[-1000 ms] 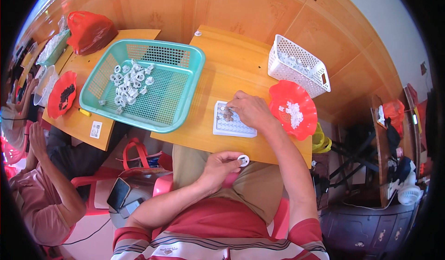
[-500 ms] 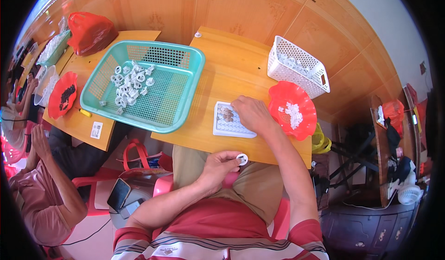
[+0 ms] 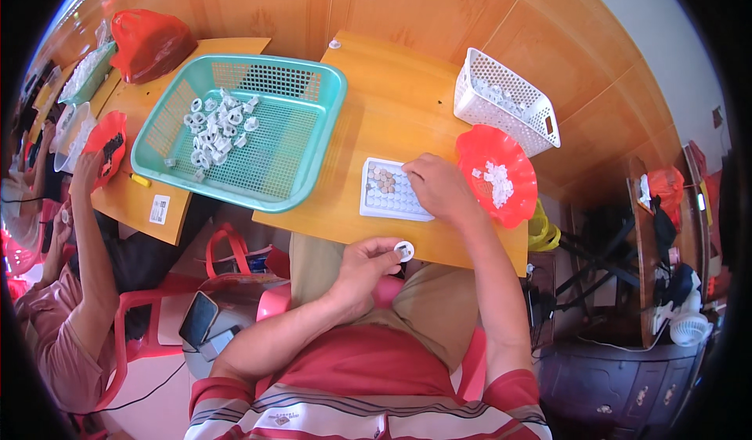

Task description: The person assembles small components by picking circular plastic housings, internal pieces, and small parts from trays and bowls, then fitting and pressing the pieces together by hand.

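Note:
Between the thumb and fingers of my left hand (image 3: pixel 366 267) is a small round white plastic part (image 3: pixel 404 251) with a dark middle, held above my lap just off the table's front edge. My right hand (image 3: pixel 439 185) hovers over the right side of a white tray (image 3: pixel 398 214) with rows of small pockets. Its fingers are bent together at the tips, and whatever they pinch is too small to make out. Several small brownish discs (image 3: pixel 382 180) lie on the left part of that tray. Close to my right hand stands a red scalloped dish (image 3: pixel 517 197) with small white pieces (image 3: pixel 497 183).
A green basket (image 3: pixel 313 158) of white ring-shaped parts (image 3: pixel 215 130) stands left on the table. At the back right is a white perforated basket (image 3: pixel 509 119). On the left a co-worker's hand (image 3: pixel 88 166) reaches to another red dish (image 3: pixel 110 130) of dark pieces.
My right hand has shifted a little right over the tray. My left hand still holds the round part. The co-worker's arm has reached forward to the dish of dark pieces.

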